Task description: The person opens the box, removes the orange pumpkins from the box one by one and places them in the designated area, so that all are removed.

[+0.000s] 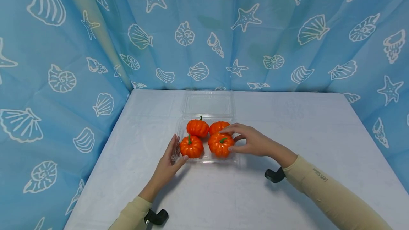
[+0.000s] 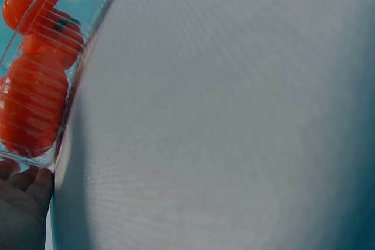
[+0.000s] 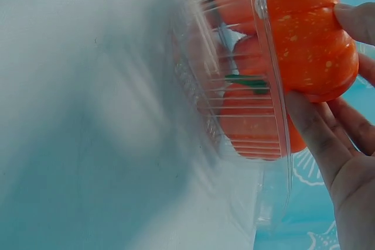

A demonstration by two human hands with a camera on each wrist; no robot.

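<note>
We see 4 small orange plastic pumpkins in a clear plastic clamshell tray (image 1: 179, 130), mid tabletop. Right hand (image 1: 252, 141) grips the front-right pumpkin (image 1: 219, 145) by its ribbed sides; probably light, stiff, slick. Left hand (image 1: 169, 162), fingers straight, steadies the flimsy tray's left edge.

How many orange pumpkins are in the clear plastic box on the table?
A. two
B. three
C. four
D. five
C: the head view shows four small pumpkins in the clear box, two at the back and two at the front. The right hand grips the front right one, and the left hand rests against the box's left side.
</note>
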